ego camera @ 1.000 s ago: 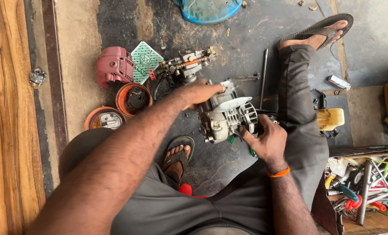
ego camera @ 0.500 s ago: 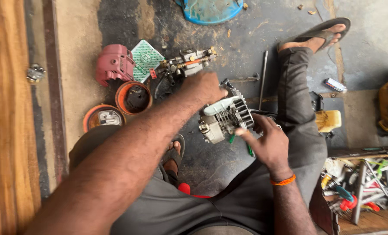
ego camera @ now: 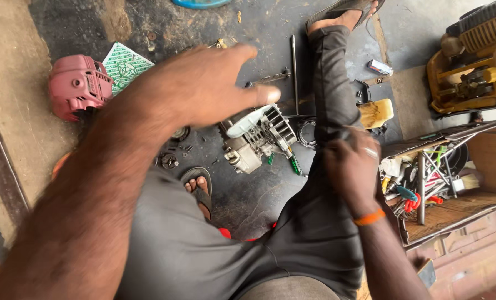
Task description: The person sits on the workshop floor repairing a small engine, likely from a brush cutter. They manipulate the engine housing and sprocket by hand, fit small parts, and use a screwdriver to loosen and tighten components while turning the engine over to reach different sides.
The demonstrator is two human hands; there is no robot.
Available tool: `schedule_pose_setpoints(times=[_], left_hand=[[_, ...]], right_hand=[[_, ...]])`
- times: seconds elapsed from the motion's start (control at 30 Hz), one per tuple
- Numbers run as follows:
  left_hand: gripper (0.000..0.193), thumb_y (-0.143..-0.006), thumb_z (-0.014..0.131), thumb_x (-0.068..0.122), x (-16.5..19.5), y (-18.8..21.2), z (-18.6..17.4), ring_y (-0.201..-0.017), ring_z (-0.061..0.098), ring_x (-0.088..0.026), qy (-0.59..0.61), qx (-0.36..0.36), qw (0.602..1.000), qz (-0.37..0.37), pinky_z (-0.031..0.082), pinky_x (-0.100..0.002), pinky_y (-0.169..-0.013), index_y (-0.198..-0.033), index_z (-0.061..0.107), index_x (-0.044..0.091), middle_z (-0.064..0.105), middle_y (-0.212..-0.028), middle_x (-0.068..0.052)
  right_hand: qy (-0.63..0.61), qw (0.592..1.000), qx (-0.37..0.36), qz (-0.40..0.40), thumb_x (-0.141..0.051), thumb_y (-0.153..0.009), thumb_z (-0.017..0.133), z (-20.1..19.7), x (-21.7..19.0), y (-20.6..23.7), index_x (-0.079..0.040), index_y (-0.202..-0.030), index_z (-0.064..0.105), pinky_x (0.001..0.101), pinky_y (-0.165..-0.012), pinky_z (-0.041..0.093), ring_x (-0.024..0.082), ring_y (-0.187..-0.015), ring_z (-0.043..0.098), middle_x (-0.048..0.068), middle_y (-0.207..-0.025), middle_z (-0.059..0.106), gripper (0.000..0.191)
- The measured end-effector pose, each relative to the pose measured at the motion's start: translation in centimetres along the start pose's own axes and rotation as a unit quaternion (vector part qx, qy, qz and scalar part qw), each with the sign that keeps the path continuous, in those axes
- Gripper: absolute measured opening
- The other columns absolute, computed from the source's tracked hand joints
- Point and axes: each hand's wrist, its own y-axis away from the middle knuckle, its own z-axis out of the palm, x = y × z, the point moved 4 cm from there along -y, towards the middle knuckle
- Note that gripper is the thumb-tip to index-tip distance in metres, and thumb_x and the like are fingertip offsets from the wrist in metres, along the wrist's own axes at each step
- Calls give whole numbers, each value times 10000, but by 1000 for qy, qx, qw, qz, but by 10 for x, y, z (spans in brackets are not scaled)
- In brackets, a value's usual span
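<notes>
A small grey engine block with cooling fins lies on the dark floor between my legs. My left hand hovers above and left of it, lifted toward the camera with fingers spread and nothing in it. My right hand, with an orange band at the wrist, sits on my right knee, its fingers curled into the dark trouser leg. A green-handled screwdriver lies on the floor beside the engine, apart from both hands.
A pink engine cover and a green-and-white patterned packet lie at the left. Small loose parts sit near my left foot. A metal rod, a yellowish tank, a yellow machine and a wooden tool tray are at the right.
My left hand let go of the engine and rose toward the camera, opening. My right hand left the engine and the screwdriver and moved onto my right knee. The view shifted right.
</notes>
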Motion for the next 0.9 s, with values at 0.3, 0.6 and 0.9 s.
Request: schedule_pose_setpoints(times=[0.3,0.6,0.9], left_hand=[[762,-887,678,620,0,-24,21,-1214,656,-352,15,12,1000,1,519,-501,-1047,-1358,573,30,685,-1280,-202],[443,-937,742,429,-23,-10,70,-854,718,-254,-66,-104,992,-42,628,-451,-794,-1063,684,9,736,-993,-142],[130,-899,755,42,-33,-27,98,-915,732,-269,-151,-90,984,-21,655,-419,-790,-1023,733,9,727,-1014,-165]], right_hand=[[-79,924,-366,81,-213,-907,700,142,-67,-61,-119,-1201,710,484,-828,555,374,-987,684,154,-1147,715,309],[-71,909,-378,162,-244,-929,681,158,-85,-66,-79,-1200,710,472,-815,558,378,-959,692,175,-1109,725,319],[-96,911,-353,190,-274,-950,662,145,-79,-50,-40,-1199,710,460,-803,562,382,-932,699,195,-1071,734,345]])
